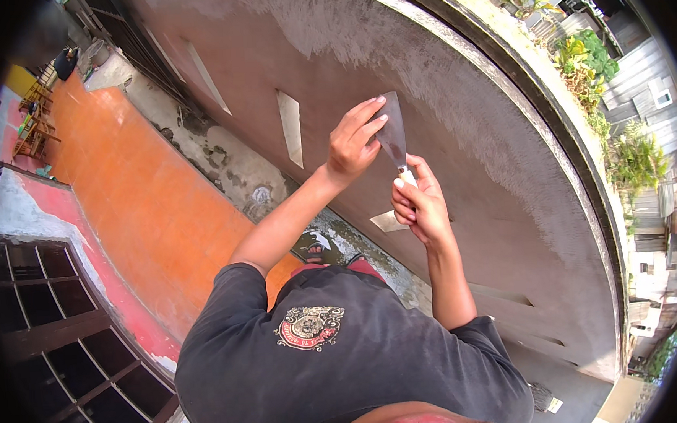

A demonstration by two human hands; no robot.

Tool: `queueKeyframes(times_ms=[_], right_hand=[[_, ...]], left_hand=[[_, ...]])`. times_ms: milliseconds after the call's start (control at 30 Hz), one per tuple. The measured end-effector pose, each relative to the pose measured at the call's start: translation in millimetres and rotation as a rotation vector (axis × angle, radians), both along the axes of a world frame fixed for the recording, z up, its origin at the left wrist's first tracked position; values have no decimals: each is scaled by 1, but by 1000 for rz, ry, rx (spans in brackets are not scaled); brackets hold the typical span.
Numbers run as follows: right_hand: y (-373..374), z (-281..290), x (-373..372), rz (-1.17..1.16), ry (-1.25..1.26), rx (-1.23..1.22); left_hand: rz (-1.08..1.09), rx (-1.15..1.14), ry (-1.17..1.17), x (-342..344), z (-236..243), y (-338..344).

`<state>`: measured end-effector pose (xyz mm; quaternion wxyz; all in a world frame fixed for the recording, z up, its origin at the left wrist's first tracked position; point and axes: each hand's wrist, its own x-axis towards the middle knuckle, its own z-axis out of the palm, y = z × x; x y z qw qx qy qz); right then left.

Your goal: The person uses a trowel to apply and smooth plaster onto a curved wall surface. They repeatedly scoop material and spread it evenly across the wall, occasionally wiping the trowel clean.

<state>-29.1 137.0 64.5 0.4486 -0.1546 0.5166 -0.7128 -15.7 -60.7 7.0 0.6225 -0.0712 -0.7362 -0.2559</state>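
Note:
My right hand (424, 208) is closed around the pale handle of a putty knife (395, 132), with the thumb lying along the handle. Its wide, dull-grey metal blade points up and away from me. My left hand (352, 143) is beside the blade, fingers stretched out and slightly apart, with fingertips against the blade's left side; the thumb is hidden. Both hands are in front of a tall wall (498, 180), greyish brown, with paler brushed-looking streaks along its upper part.
Slanted openings (290, 128) cut through the wall. Along its foot runs a wet concrete strip (257, 193), beside an orange floor (146, 183). A dark-framed window (57, 326) is at the left, wooden chairs (35, 124) stand farther off. Plants (587, 60) grow beyond the wall's top edge.

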Motion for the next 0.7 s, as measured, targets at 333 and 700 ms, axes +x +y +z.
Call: queueKeyframes(times_ms=[333, 700], right_hand=[[0, 8, -22, 97, 9, -19], [11, 2, -47, 224, -81, -195]], left_hand=[[87, -42, -31, -7, 8, -3], [256, -79, -79, 0, 13, 23]])
